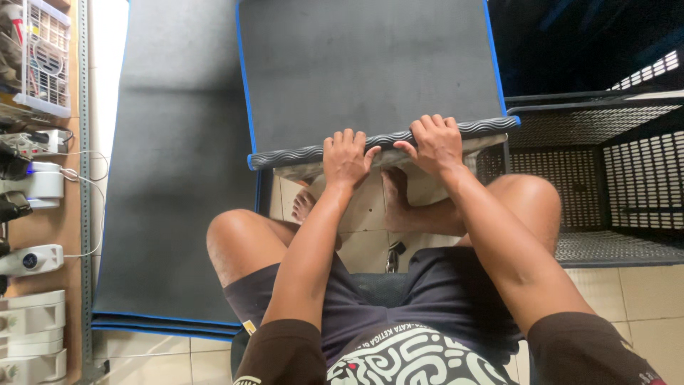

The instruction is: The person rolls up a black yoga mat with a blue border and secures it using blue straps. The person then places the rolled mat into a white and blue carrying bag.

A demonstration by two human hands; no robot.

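Tiled floor [648, 289], both hands gripping mat edge [385, 140]

Soft even daylight, sharp focus

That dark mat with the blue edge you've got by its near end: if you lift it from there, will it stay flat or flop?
The mat probably flops: its near edge curls over under the left hand and right hand. It looks like thin foam, so likely light for its size. The ribbed underside should grip rather than slip.
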